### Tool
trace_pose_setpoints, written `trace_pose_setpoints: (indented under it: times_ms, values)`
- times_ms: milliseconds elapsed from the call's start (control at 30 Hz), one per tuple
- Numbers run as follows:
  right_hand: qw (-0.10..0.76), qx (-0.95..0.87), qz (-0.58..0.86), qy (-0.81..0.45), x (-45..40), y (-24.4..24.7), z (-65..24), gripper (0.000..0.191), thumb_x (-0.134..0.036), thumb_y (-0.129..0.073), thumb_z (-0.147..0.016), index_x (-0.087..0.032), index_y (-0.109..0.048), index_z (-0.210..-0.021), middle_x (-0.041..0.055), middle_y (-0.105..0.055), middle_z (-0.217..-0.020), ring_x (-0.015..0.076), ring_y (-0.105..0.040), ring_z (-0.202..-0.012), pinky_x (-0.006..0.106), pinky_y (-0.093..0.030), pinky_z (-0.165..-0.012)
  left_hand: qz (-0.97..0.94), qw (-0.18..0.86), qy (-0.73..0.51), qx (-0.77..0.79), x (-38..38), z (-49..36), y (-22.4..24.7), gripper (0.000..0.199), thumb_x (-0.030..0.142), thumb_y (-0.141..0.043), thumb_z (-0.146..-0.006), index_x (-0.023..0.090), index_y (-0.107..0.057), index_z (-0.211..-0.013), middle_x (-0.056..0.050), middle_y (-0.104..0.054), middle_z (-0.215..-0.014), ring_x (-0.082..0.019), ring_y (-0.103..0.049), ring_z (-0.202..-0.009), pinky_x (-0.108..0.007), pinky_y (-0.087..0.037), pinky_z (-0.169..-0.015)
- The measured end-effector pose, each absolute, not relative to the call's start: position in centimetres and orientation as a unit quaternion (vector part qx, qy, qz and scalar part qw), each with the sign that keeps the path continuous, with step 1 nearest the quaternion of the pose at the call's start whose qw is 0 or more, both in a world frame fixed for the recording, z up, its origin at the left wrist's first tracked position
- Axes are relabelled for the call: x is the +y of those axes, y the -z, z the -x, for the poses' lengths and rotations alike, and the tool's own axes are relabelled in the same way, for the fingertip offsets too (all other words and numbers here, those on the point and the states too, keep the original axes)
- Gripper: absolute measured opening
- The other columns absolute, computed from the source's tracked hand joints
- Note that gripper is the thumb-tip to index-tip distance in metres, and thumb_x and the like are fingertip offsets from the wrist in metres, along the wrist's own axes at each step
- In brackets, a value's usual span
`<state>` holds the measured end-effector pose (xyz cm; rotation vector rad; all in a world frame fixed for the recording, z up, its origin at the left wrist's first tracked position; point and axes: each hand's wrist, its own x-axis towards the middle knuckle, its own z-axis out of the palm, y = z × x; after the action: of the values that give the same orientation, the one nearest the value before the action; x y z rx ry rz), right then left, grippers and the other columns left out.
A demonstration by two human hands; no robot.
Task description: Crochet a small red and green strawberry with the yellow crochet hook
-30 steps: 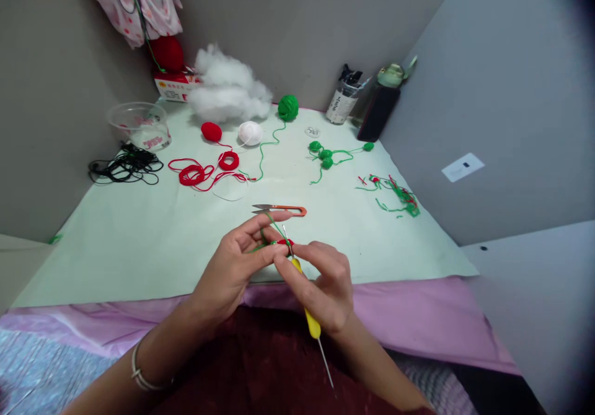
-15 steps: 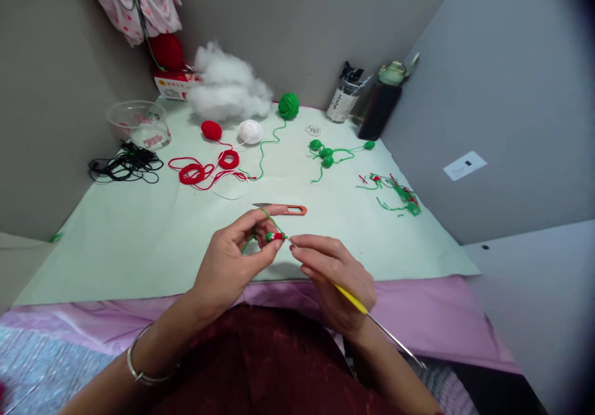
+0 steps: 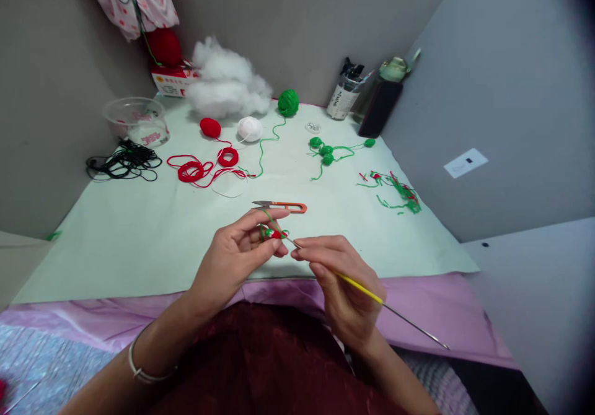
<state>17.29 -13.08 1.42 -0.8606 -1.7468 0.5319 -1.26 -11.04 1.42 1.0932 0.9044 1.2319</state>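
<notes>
Crochet stitch in progress, centre of frame: left hand (image 3: 235, 255) fingers pinched on small red-and-green crochet piece (image 3: 274, 233), right hand (image 3: 341, 285) fingers closed around yellow-handled crochet hook (image 3: 360, 288), tip at the piece; next move likely calls for steady yarn tension.

Orange snips (image 3: 281, 205) lie on the pale mat (image 3: 139, 241); stuffing (image 3: 227, 83), green yarn ball (image 3: 288, 102), black cord (image 3: 123, 162) behind.

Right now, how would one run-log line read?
left hand: pinches red-green piece | right hand: holds yellow hook | scissors: on table
</notes>
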Motion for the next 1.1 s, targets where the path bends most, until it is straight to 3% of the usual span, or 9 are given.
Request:
trace_pose_setpoints:
  times_ms: [167,400,567,700,833,1100]
  values:
    - [0.532,-0.737,0.354,-0.219,-13.2,-1.5,-17.2,0.028,-0.009,-0.061,-0.099,-0.026,-0.076,-0.115,0.0058,-0.080,-0.108,0.0175,-0.078,-0.097,0.032,-0.066,-0.080,-0.470,0.602,-0.530,0.369,-11.0,1.2,-0.8,0.034,0.021,-0.079,-0.090,0.034,-0.080,-0.121,0.000,-0.074,-0.099,-0.011,-0.070,-0.082,-0.020,-0.060,-0.081]
    - [0.536,-0.730,0.354,-0.233,-13.3,-1.1,-17.3,0.029,-0.007,-0.061,-0.099,-0.025,-0.076,-0.116,0.0046,-0.081,-0.105,0.0175,-0.075,-0.100,0.033,-0.064,-0.084,-0.472,0.560,-0.544,0.409,-11.3,0.9,-1.2,0.033,0.013,-0.077,-0.086,0.029,-0.082,-0.115,0.001,-0.069,-0.086,-0.010,-0.066,-0.072,-0.021,-0.059,-0.075]
    - [0.559,-0.682,0.362,-0.303,-13.1,-1.3,-17.2,0.026,-0.009,-0.060,-0.100,-0.024,-0.078,-0.110,0.0030,-0.080,-0.098,0.0170,-0.074,-0.093,0.034,-0.063,-0.082,-0.493,0.525,-0.554,0.419,-11.3,0.6,-1.0,0.037,0.009,-0.076,-0.084,0.031,-0.083,-0.113,0.001,-0.071,-0.096,-0.009,-0.064,-0.074,-0.020,-0.057,-0.076]
    - [0.587,-0.617,0.361,-0.381,-13.0,-1.2,-16.9,0.023,-0.014,-0.060,-0.102,-0.025,-0.080,-0.107,0.0028,-0.078,-0.097,0.0151,-0.074,-0.082,0.032,-0.062,-0.074,-0.484,0.556,-0.533,0.415,-11.3,0.9,-0.5,0.035,0.012,-0.075,-0.087,0.033,-0.082,-0.115,0.002,-0.070,-0.091,-0.008,-0.064,-0.072,-0.019,-0.056,-0.073]
    - [0.595,-0.588,0.355,-0.416,-13.0,-1.1,-16.9,0.022,-0.016,-0.061,-0.102,-0.025,-0.081,-0.106,0.0027,-0.078,-0.099,0.0143,-0.073,-0.082,0.032,-0.061,-0.077,-0.476,0.578,-0.521,0.410,-11.4,1.1,-0.3,0.031,0.016,-0.074,-0.091,0.034,-0.081,-0.116,0.002,-0.069,-0.090,-0.009,-0.063,-0.075,-0.018,-0.053,-0.071]
    - [0.595,-0.548,0.355,-0.469,-13.1,-0.8,-17.2,0.022,-0.020,-0.060,-0.103,-0.026,-0.081,-0.105,0.0025,-0.077,-0.097,0.0138,-0.073,-0.078,0.030,-0.060,-0.072,-0.521,0.506,-0.541,0.424,-11.3,0.6,-0.8,0.030,0.010,-0.074,-0.087,0.029,-0.083,-0.108,0.001,-0.068,-0.095,-0.011,-0.062,-0.080,-0.022,-0.052,-0.079]
